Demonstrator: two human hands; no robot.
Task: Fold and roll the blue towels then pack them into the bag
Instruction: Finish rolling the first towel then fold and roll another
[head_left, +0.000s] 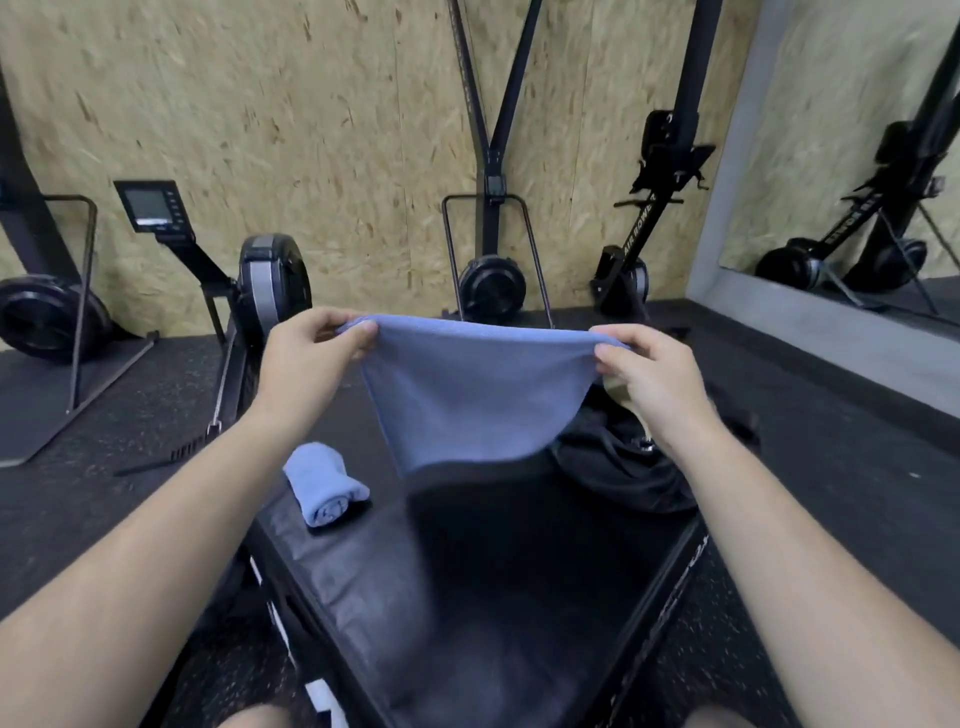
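Towel (470, 395) hangs in the air between both hands, its top edge running left to right above the black bench (467, 571). Left hand (317, 345) and right hand (644, 366) each pinch one upper corner, equally near; the bench lies directly below for folding.

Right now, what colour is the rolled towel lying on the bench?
Light blue, plain, no pattern. The rolled towel shows best in the head view, on the black bench.

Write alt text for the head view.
Left hand and right hand pinch the top corners of a blue cloth towel above a black padded bench. A rolled blue towel lies on it; a black fabric bag, further right.
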